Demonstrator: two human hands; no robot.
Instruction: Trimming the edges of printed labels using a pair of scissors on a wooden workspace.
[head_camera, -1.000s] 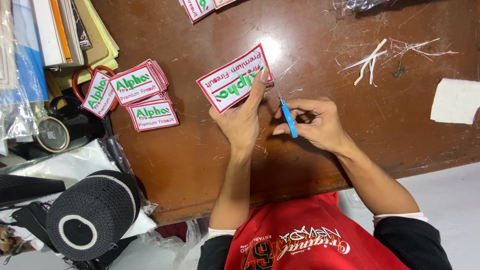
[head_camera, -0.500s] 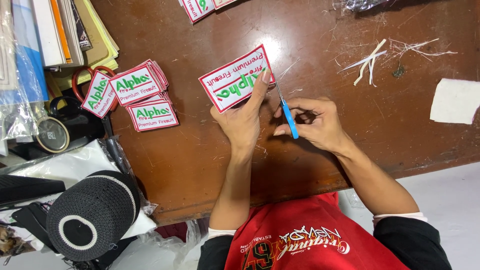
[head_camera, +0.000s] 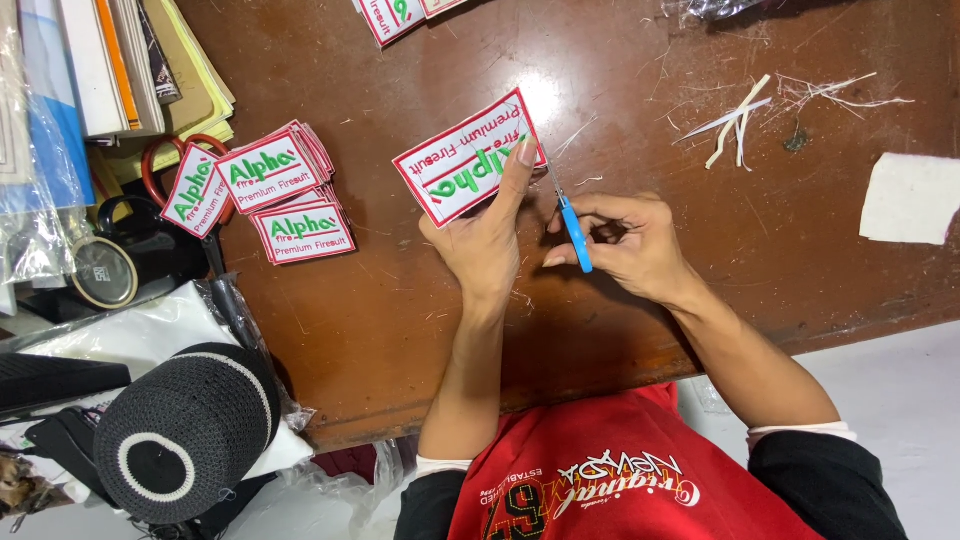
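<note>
Scissors (head_camera: 572, 228) with blue handles are gripped in our right hand (head_camera: 632, 245); we are pinching the white patch (head_camera: 462, 160) in our left hand (head_camera: 487, 235), above the table (head_camera: 400, 300), steadying its edge for trimming.

Single head-worn view looks steeply down, close over the brown table (head_camera: 400, 330); perhaps slightly tilted.

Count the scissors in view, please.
2: small blue snips in the right hand beside the held patch, and red-handled scissors partly under the patch pile. Others may be hidden.
</note>
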